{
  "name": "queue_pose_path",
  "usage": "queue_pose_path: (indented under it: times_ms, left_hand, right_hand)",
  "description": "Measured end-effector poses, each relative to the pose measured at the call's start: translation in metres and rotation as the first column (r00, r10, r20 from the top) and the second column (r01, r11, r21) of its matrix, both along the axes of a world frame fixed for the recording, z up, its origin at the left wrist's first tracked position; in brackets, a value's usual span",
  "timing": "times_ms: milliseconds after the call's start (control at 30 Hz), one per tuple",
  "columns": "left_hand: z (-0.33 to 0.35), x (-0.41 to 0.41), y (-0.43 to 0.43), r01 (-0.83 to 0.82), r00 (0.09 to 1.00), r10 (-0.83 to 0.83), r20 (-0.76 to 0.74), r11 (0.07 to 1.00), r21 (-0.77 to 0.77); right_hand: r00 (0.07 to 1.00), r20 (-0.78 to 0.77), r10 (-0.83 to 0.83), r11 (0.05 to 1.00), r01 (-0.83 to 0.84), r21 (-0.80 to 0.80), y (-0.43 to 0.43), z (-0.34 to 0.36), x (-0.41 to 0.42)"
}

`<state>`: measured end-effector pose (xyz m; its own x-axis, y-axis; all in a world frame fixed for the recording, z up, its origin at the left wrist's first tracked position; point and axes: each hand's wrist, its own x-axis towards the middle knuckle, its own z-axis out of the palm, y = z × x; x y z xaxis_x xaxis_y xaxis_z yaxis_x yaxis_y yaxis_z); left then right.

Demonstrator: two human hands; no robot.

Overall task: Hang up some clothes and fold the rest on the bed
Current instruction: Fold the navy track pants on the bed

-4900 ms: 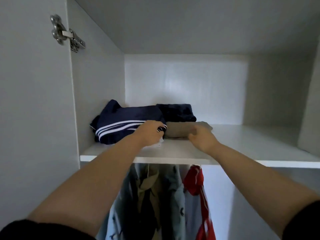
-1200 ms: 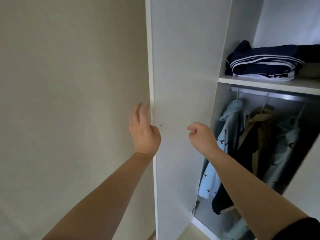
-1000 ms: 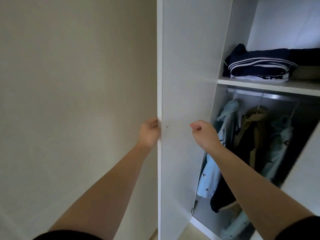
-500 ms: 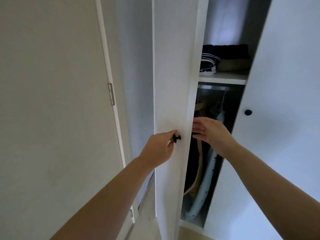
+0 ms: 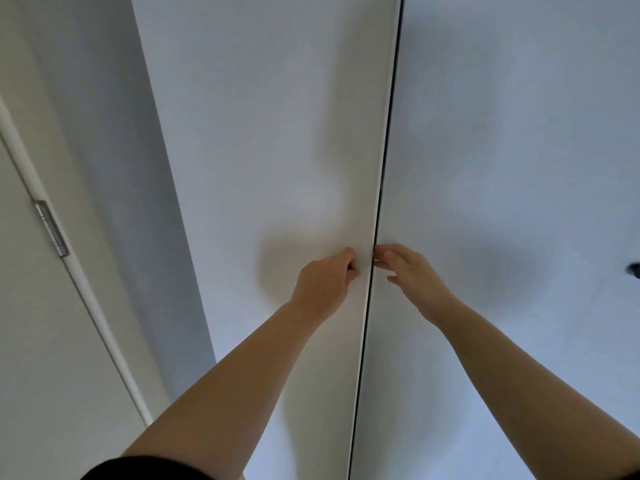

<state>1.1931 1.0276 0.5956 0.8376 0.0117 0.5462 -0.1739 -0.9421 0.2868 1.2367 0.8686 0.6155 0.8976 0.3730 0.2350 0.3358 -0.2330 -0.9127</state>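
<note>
The white left wardrobe door [image 5: 263, 150] stands nearly flush with the right door [image 5: 502, 150]; only a thin dark gap runs between them. My left hand [image 5: 325, 285] pinches the small black knob on the left door, the knob mostly hidden under my fingers. My right hand [image 5: 410, 275] lies with relaxed straight fingers on the right door, fingertips at the gap. The clothes inside the wardrobe are hidden behind the doors.
A black knob [image 5: 634, 270] shows at the right edge of the right door. A room door with a metal hinge [image 5: 52, 228] and white frame stands to the left, beside the wardrobe's grey side panel [image 5: 114, 168].
The left wardrobe door has swung from half open to almost closed, hiding the shelf and hanging clothes. My left hand stays on its knob; my right hand moved from the opening onto the right door.
</note>
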Motion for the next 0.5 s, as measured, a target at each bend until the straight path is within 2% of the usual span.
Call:
queue_pose_path:
  times_ms: [67,133,233,367,500]
  left_hand:
    - [-0.001,0.022,-0.005,-0.027,1.000,0.027,-0.006,1.000,-0.002]
    - [0.001,0.042,-0.007,-0.048,0.998,0.044,-0.046,0.995,-0.088]
    - [0.004,0.071,-0.010,-0.088,0.992,0.074,-0.101,0.986,-0.140]
    - [0.003,0.096,-0.010,-0.120,0.988,0.101,-0.117,0.977,-0.174]
    - [0.004,0.106,-0.008,-0.108,0.988,0.090,-0.127,0.984,-0.143]
  right_hand:
    - [0.974,0.197,-0.115,0.978,0.146,-0.150,-0.005,-0.004,0.023]
    - [0.930,0.301,-0.210,0.926,0.287,-0.243,-0.010,-0.009,0.043]
    - [0.914,0.357,-0.195,0.875,0.327,-0.357,-0.012,-0.016,0.067]
    - [0.894,0.408,-0.185,0.874,0.339,-0.348,-0.005,-0.016,0.082]
    - [0.872,0.450,-0.192,0.845,0.380,-0.376,0.001,-0.013,0.088]
